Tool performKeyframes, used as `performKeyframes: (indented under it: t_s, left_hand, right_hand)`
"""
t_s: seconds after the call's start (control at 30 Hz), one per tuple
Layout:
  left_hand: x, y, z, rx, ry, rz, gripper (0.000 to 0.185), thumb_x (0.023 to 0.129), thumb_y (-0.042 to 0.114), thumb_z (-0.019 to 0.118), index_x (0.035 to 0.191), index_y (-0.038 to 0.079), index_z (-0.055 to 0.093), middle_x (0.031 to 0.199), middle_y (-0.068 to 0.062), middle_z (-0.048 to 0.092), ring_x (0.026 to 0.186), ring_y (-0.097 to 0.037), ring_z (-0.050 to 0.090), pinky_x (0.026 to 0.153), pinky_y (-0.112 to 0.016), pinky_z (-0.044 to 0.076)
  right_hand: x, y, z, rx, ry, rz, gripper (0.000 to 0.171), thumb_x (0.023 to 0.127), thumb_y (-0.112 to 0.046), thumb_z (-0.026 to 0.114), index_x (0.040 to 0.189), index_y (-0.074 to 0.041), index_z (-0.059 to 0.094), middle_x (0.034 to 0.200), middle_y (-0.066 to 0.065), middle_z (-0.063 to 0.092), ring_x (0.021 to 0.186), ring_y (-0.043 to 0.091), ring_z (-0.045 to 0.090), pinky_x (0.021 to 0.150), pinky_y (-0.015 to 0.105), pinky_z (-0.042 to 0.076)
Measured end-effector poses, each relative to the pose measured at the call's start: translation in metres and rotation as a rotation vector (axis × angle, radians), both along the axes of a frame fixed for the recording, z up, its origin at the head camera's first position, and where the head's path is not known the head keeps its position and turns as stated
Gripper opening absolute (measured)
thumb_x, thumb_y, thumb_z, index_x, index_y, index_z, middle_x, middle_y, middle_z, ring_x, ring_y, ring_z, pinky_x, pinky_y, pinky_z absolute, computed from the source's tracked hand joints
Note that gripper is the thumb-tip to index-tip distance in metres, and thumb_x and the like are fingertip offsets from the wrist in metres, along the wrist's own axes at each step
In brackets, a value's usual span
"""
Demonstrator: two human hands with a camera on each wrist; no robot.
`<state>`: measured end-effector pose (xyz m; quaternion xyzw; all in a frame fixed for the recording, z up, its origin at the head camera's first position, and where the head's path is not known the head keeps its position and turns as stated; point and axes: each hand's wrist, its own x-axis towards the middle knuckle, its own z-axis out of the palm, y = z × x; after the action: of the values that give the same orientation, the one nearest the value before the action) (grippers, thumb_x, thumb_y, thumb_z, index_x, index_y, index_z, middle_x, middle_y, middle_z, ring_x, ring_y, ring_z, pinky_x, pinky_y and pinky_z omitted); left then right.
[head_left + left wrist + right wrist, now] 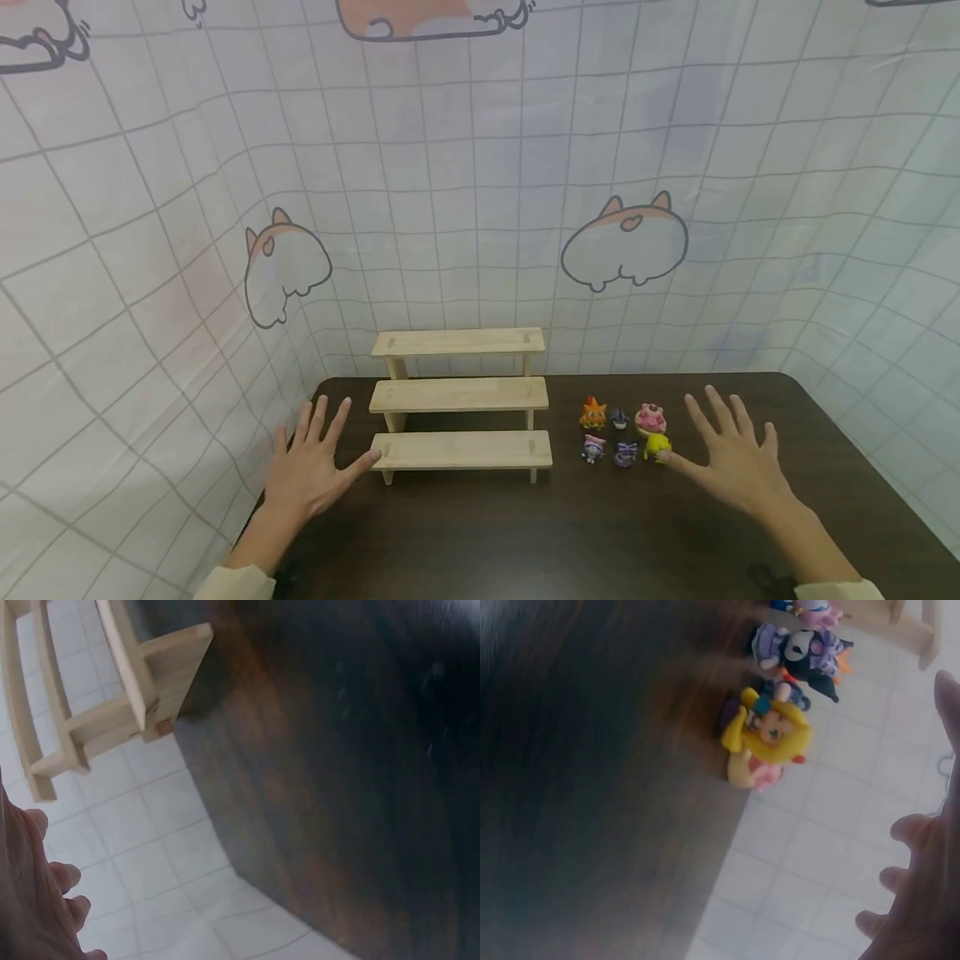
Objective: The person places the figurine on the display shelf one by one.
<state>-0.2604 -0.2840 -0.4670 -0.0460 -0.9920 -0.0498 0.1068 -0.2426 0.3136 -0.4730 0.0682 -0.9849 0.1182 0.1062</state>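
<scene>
My left hand [306,471] hovers with fingers spread at the left side of a three-step wooden display stand [461,450]; its thumb overlaps the lowest step in the head view. Over the right part of the table my right hand [738,467] is likewise spread, holding nothing. Beside it stand several small figurines in two rows: an orange one [592,413], a small dark one [618,418], a pink one [651,418], a pink-and-white one [593,449], a purple-and-black one [626,454] and a yellow-haired one [656,447]. The right thumb overlaps the yellow-haired figurine in the head view.
A dark brown table [480,533] carries the stand and figurines. White grid-patterned cloth [480,225] with cartoon animal prints hangs behind it and along both sides. The stand reaches toward the table's back edge.
</scene>
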Motion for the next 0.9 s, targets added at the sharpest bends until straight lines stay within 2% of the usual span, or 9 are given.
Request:
performKeyframes:
  t_s: [0.17,0.37,0.47,0.57,0.7,0.8,0.9]
  left_hand:
    - [-0.001,0.004,-0.016,0.077,-0.02,0.005,0.099,0.091,0.079,0.047,0.166,0.029,0.007,0.171,-0.021,0.008,0.157,-0.046,0.007,0.12,-0.073,0.0]
    - [-0.004,0.013,-0.031,0.175,-0.024,0.022,0.095,0.094,0.076,0.047,0.166,0.025,0.011,0.171,-0.022,0.008,0.157,-0.048,0.007,0.12,-0.072,0.005]
    - [-0.006,0.02,-0.037,0.247,-0.03,0.033,0.094,0.096,0.075,0.045,0.166,0.023,0.012,0.17,-0.024,0.009,0.156,-0.049,0.009,0.12,-0.072,0.009]
    - [-0.007,0.028,-0.042,0.338,-0.024,0.044,0.092,0.097,0.072,0.045,0.166,0.021,0.012,0.169,-0.025,0.013,0.154,-0.051,0.015,0.12,-0.072,0.015]
    - [-0.009,0.037,-0.046,0.482,0.006,0.086,0.087,0.099,0.064,0.051,0.166,0.02,0.017,0.165,-0.025,0.026,0.147,-0.052,0.032,0.114,-0.072,0.029]
    - [-0.012,0.043,-0.05,0.615,0.04,0.128,0.081,0.1,0.054,0.058,0.164,0.018,0.024,0.157,-0.027,0.037,0.139,-0.053,0.043,0.107,-0.071,0.039]
    - [-0.015,0.046,-0.054,0.756,0.075,0.168,0.071,0.101,0.042,0.062,0.16,0.014,0.035,0.147,-0.026,0.046,0.129,-0.048,0.052,0.101,-0.063,0.045]
  right_hand:
    - [0.0,-0.004,-0.012,-0.053,-0.037,-0.008,0.104,0.091,-0.071,0.057,0.166,-0.02,0.006,0.172,0.019,0.0,0.151,0.058,0.005,0.102,0.09,0.006]
    - [-0.002,-0.006,-0.029,-0.119,-0.053,-0.005,0.107,0.089,-0.067,0.064,0.166,-0.02,0.007,0.168,0.025,0.011,0.145,0.062,0.017,0.1,0.09,0.014]
    - [-0.004,-0.006,-0.036,-0.151,-0.051,0.002,0.107,0.089,-0.063,0.068,0.166,-0.017,0.01,0.164,0.03,0.018,0.139,0.065,0.024,0.097,0.089,0.022]
    - [-0.007,-0.005,-0.042,-0.192,-0.047,0.013,0.105,0.09,-0.058,0.07,0.165,-0.014,0.012,0.159,0.034,0.022,0.133,0.068,0.031,0.092,0.087,0.029]
    - [-0.011,-0.005,-0.048,-0.291,-0.064,0.031,0.1,0.094,-0.051,0.069,0.165,-0.009,0.012,0.154,0.039,0.025,0.129,0.069,0.035,0.09,0.085,0.035]
    - [-0.016,-0.005,-0.052,-0.382,-0.09,0.032,0.096,0.097,-0.047,0.068,0.164,-0.005,0.014,0.15,0.04,0.03,0.128,0.064,0.042,0.092,0.079,0.042]
    - [-0.021,-0.006,-0.055,-0.46,-0.117,0.027,0.09,0.098,-0.044,0.067,0.162,-0.002,0.019,0.145,0.038,0.038,0.123,0.06,0.052,0.09,0.071,0.049]
